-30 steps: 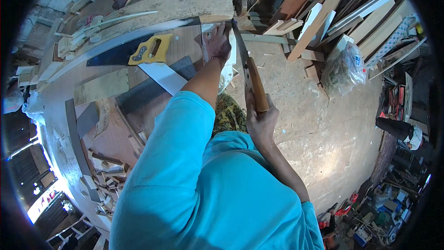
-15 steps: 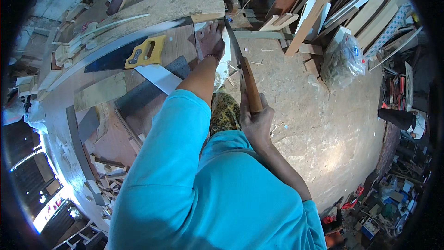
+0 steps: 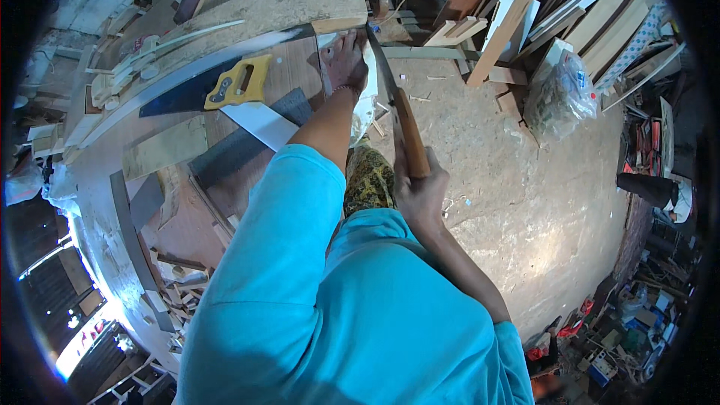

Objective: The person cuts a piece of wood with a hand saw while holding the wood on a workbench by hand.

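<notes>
My left hand (image 3: 346,64) lies with fingers spread on a pale board (image 3: 365,109) at the top edge of the workbench. My right hand (image 3: 420,189) grips the wooden handle of a long-bladed saw (image 3: 406,121); its blade runs up alongside the board, just right of my left hand. A second saw with a yellow handle (image 3: 255,79) lies to the left on a white strip (image 3: 259,127) and the bench top (image 3: 289,64). A dark grey piece (image 3: 244,156) lies under that strip.
A thick plank (image 3: 292,0) crosses the back of the bench. Wood offcuts (image 3: 169,146) cover its left side. Long boards (image 3: 517,15) lean at upper right beside a clear plastic bag of material (image 3: 559,97). The concrete floor (image 3: 517,225) is at right, with assorted clutter (image 3: 630,330) beyond.
The saw in my right hand has shifted slightly back and forth along its length. My left hand stays on the board. The whole view has shifted a little.
</notes>
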`<control>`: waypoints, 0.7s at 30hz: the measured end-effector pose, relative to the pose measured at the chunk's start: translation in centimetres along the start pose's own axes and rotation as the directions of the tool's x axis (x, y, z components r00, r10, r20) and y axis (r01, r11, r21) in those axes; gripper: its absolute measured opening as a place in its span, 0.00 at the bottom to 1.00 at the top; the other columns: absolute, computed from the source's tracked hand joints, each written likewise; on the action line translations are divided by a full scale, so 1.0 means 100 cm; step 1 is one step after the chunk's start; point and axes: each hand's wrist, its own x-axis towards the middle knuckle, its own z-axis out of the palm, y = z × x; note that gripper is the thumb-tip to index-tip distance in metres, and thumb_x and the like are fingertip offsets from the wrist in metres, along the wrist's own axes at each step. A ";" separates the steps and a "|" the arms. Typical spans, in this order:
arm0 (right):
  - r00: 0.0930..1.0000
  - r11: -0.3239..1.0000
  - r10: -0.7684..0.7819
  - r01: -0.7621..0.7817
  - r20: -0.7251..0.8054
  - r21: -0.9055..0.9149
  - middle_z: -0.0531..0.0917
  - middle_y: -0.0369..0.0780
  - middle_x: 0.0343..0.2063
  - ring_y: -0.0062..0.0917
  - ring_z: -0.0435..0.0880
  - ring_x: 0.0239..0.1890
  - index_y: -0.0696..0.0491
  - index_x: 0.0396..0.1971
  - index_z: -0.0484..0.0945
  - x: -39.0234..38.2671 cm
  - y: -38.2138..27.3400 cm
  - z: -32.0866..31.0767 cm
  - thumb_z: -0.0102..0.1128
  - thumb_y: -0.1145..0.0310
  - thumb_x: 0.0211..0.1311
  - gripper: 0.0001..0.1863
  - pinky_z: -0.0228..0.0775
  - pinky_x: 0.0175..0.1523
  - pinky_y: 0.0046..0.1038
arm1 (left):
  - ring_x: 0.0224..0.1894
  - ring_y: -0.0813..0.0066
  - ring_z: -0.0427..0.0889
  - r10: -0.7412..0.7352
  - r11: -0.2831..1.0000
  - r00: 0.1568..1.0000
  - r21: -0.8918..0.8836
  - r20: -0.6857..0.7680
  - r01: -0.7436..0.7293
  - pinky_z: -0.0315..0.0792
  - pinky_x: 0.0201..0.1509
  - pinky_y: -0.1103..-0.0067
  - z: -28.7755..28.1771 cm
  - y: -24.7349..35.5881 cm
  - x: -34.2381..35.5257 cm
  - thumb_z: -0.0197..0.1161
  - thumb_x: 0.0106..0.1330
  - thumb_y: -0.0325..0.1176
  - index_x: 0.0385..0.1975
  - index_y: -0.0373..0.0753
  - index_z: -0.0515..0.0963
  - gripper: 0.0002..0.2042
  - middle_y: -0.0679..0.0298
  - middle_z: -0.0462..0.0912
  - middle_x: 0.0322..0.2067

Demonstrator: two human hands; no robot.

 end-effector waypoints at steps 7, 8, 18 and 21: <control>1.000 0.998 0.017 -0.018 -0.024 -0.063 0.72 0.55 0.13 0.50 0.74 0.20 0.61 0.23 0.68 0.050 -0.002 0.021 0.56 0.69 0.50 0.11 0.64 0.23 0.38 | 0.57 0.75 0.59 -0.001 0.999 0.999 -0.033 0.032 0.002 0.47 0.56 0.63 0.001 0.007 0.002 0.49 0.49 0.28 0.46 0.48 0.70 0.21 0.71 0.65 0.52; 1.000 0.998 0.016 -0.016 -0.012 -0.069 0.71 0.55 0.13 0.50 0.74 0.20 0.61 0.22 0.68 0.048 -0.002 0.017 0.56 0.69 0.50 0.11 0.64 0.23 0.38 | 0.58 0.75 0.59 -0.018 0.999 0.999 -0.030 0.038 0.019 0.47 0.56 0.63 0.007 0.003 0.000 0.49 0.49 0.28 0.46 0.48 0.70 0.21 0.71 0.65 0.52; 0.999 0.996 -0.028 0.026 -0.022 -0.086 0.70 0.44 0.09 0.15 0.67 0.14 0.63 0.23 0.70 0.023 -0.003 0.014 0.56 0.71 0.53 0.10 0.59 0.18 0.26 | 0.58 0.76 0.59 0.027 1.000 0.999 -0.011 -0.032 -0.027 0.49 0.55 0.63 0.004 0.005 0.005 0.50 0.49 0.28 0.47 0.46 0.70 0.21 0.70 0.66 0.52; 0.999 0.987 -0.014 0.008 -0.037 -0.159 0.71 0.43 0.10 0.16 0.68 0.13 0.63 0.23 0.71 0.032 0.003 0.019 0.56 0.71 0.53 0.10 0.58 0.17 0.27 | 0.57 0.77 0.60 0.002 1.000 0.999 -0.011 -0.039 -0.003 0.49 0.55 0.65 0.008 0.005 0.005 0.50 0.49 0.29 0.47 0.46 0.71 0.21 0.71 0.67 0.52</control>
